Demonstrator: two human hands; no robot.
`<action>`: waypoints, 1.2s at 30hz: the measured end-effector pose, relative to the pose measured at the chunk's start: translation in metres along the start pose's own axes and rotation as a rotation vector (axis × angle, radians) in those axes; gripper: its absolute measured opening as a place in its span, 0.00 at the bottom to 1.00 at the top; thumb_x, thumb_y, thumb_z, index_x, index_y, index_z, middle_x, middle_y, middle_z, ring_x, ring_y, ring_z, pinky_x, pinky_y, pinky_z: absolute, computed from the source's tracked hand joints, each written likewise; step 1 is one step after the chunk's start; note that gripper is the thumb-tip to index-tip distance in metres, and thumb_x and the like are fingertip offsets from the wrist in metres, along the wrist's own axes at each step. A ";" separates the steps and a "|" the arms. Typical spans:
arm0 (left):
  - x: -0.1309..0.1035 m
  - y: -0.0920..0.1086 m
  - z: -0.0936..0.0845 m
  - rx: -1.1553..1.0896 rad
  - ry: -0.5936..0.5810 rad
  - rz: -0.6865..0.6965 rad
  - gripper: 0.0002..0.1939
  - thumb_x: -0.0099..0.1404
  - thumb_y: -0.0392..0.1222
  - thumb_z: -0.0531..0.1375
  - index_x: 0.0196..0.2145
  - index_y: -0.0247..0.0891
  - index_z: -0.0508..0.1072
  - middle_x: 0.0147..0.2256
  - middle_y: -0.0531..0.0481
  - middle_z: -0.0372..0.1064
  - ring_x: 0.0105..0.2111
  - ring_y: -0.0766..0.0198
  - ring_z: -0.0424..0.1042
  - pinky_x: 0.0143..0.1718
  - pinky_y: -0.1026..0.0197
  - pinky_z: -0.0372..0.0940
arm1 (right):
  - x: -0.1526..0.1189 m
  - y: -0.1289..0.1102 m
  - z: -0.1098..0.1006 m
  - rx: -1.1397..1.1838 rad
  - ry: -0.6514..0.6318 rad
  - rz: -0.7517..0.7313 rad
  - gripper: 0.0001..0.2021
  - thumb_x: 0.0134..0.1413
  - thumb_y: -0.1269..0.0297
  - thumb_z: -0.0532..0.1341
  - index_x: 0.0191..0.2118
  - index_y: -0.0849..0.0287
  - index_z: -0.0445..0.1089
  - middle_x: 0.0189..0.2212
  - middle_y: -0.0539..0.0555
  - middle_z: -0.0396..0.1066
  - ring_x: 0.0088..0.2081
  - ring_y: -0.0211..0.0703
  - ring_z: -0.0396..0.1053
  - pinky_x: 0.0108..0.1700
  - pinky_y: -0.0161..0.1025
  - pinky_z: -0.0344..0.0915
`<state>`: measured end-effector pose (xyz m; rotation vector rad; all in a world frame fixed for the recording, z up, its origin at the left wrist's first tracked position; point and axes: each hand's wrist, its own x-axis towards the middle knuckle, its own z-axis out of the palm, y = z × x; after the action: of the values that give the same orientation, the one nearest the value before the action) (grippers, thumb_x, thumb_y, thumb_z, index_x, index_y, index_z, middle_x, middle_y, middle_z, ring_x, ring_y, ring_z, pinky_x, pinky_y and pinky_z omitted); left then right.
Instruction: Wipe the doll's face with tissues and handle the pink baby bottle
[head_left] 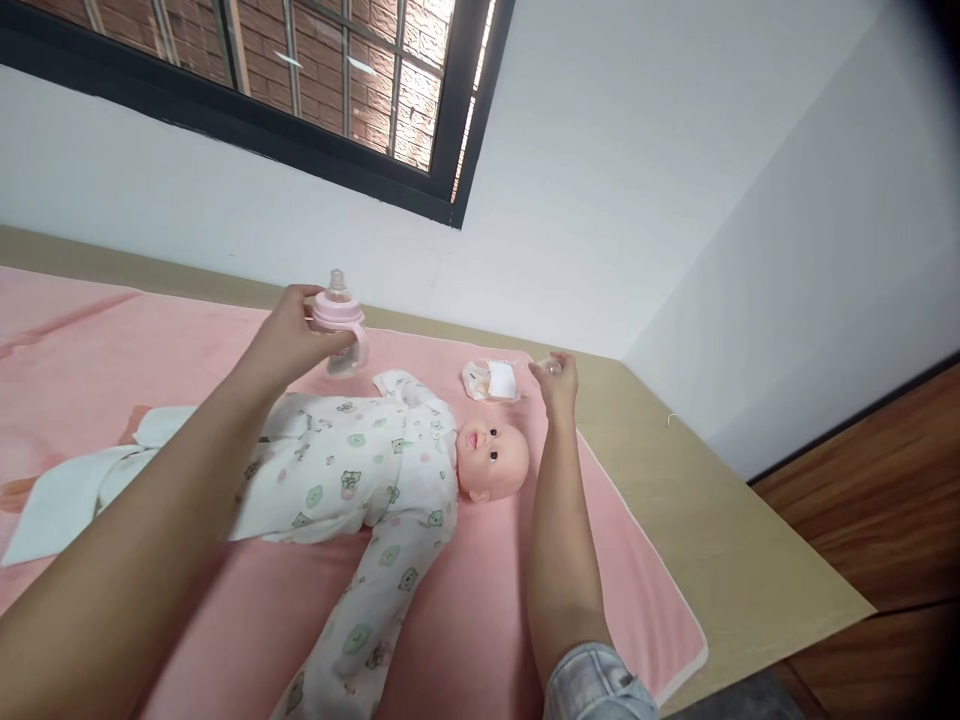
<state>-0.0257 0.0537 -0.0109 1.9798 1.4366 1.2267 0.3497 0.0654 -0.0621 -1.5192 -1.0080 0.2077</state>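
Observation:
My left hand is wrapped round a pink-collared baby bottle, held upright above the doll's body, its clear nipple uncovered. My right hand pinches a small clear cap beyond and to the right of the doll's head. The baby doll lies on its back with its head to the right, in a white suit with green and brown prints. Near its head rests a clear plastic packet with a white label.
A pink blanket lies under the doll on a light wooden tabletop. Behind stands a white wall with a dark-framed barred window. Brown wood panelling is at the right.

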 end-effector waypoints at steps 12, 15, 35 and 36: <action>-0.044 0.065 0.040 0.062 -0.132 0.163 0.38 0.52 0.44 0.62 0.61 0.44 0.57 0.54 0.45 0.67 0.51 0.47 0.70 0.49 0.52 0.66 | -0.093 -0.130 -0.002 0.493 -0.362 -0.460 0.25 0.54 0.45 0.63 0.54 0.50 0.62 0.54 0.55 0.66 0.55 0.43 0.68 0.57 0.43 0.68; -0.049 0.069 0.041 0.077 -0.145 0.212 0.37 0.53 0.44 0.61 0.61 0.43 0.57 0.54 0.45 0.67 0.49 0.48 0.71 0.48 0.52 0.66 | -0.104 -0.134 0.006 0.522 -0.441 -0.457 0.26 0.53 0.45 0.65 0.53 0.50 0.62 0.54 0.54 0.66 0.53 0.43 0.68 0.56 0.44 0.70; -0.049 0.069 0.041 -0.043 -0.141 0.274 0.34 0.59 0.49 0.62 0.61 0.42 0.58 0.55 0.43 0.69 0.52 0.47 0.71 0.49 0.49 0.67 | -0.116 -0.133 0.012 0.362 -0.706 -0.486 0.38 0.53 0.56 0.67 0.67 0.43 0.51 0.56 0.54 0.65 0.52 0.46 0.70 0.54 0.48 0.73; -0.050 0.069 0.041 -0.040 -0.142 0.277 0.34 0.60 0.49 0.62 0.61 0.43 0.58 0.56 0.43 0.68 0.54 0.47 0.70 0.50 0.49 0.66 | -0.116 -0.133 0.011 0.363 -0.709 -0.481 0.38 0.53 0.56 0.67 0.67 0.43 0.51 0.56 0.54 0.65 0.52 0.46 0.70 0.54 0.49 0.73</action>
<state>0.0424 -0.0113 -0.0023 2.2440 1.0889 1.1855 0.2105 -0.0218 0.0045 -0.8341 -1.7530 0.5741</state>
